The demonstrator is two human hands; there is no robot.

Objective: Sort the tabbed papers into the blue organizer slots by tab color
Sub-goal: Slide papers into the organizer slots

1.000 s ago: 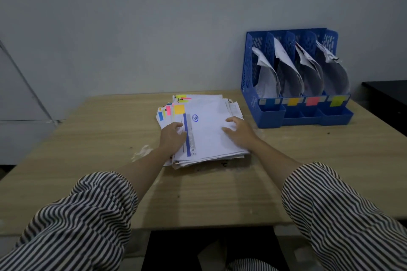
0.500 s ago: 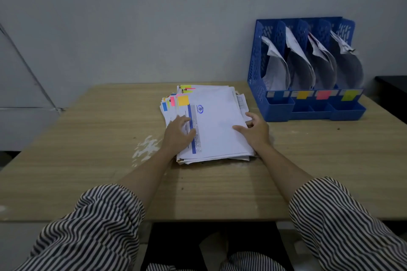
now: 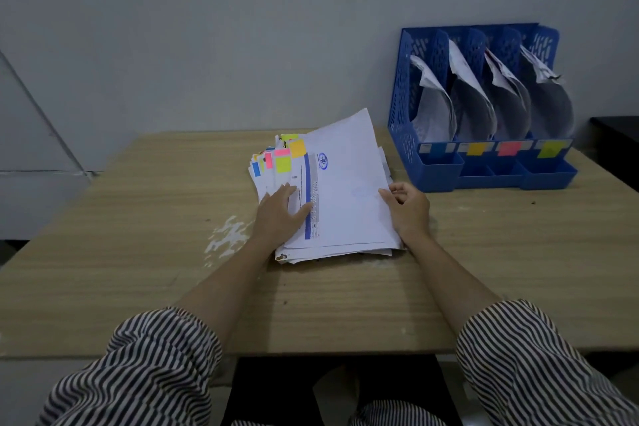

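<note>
Since the earlier frame the top sheet (image 3: 345,183) has come up off the paper stack (image 3: 321,249): its far edge now tilts clear of the pile, whereas it lay flat a moment ago. Right hand (image 3: 409,209) pinches that sheet at its right edge, thumb on top and fingers curled beneath. Left hand (image 3: 280,214) lies flat with straight fingers on the stack's left side, holding nothing, simply pressing the lower sheets down. Both forearms reach forward from striped sleeves (image 3: 145,367), wrists low over the table (image 3: 138,252). Sheet carries an orange tab (image 3: 297,148) at its top left corner, beside the yellow, pink and blue tabs of the papers beneath. Blue organizer (image 3: 480,107) stands well apart to the right, against the wall, with four slots already holding curled papers; front labels read blue, orange, pink, yellow from left to right (label colours fairly clear, print unreadable). Judgement: step in hand is peeling off one sheet only. Keep the left palm weighted so nothing below drags along, lift by the edge without creasing, confirm the tab colour, then feed the sheet into the orange-labelled slot, second from left.
</note>
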